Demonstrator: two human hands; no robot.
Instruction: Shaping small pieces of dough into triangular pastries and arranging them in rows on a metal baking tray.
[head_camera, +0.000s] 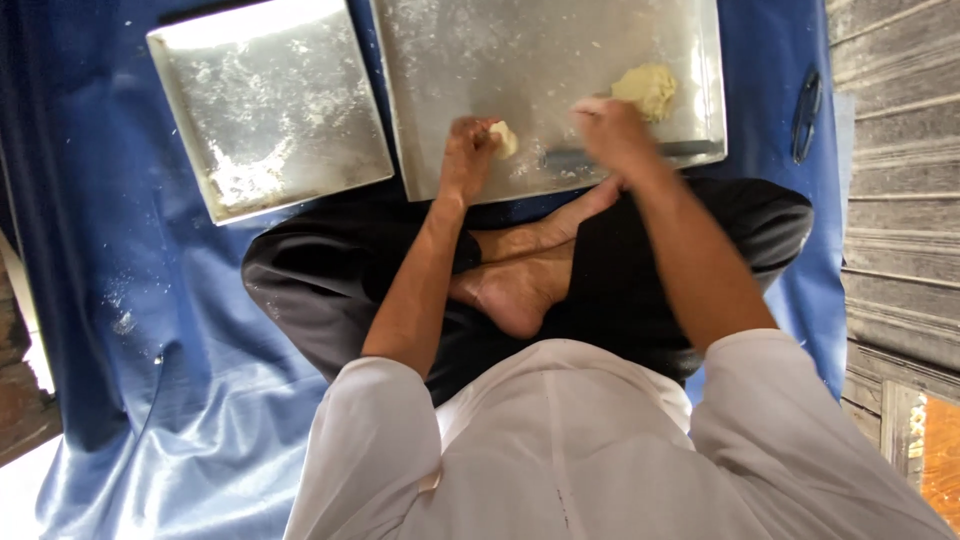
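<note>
A: Going left to right. Upper left of the frame we have a smaller metal tray (268, 105), floured, nothing on it, lying on the blue sheet (150, 330). Not touched by either hand.

B: Next, upper centre: the bigger metal tray (450, 60), also dusted with flour. We put the left hand (467, 155) at its near edge, fingers curled around a small dough piece (505, 138). Grasping it, we'd say, pinched against the tray surface.

A: Agreed. Looks held low so the tray takes the pressure. Right hand (612, 135)?

B: To the right of it, on the same tray, just beside the larger dough lump (646, 90) in the tray's upper right. Motion blur there. Fingers look bent over something pale, but we can't tell if they are clenched on dough or merely resting.

A: Mark it as unclear. There's a dark strip (620, 153) near the tray's near rim under that hand; could be a tool or the rim's shadow, we can't say which.

B: Below centre: crossed legs in dark trousers (320, 290), bare foot (515, 290) between the forearms. The knees crowd the tray's near edge, so both arms reach over them.

A: Far right: a dark metal loop-shaped object (806, 115) on the sheet's edge, then grey wooden planks (900, 200). Well apart from the hands, nothing blocking.
</note>
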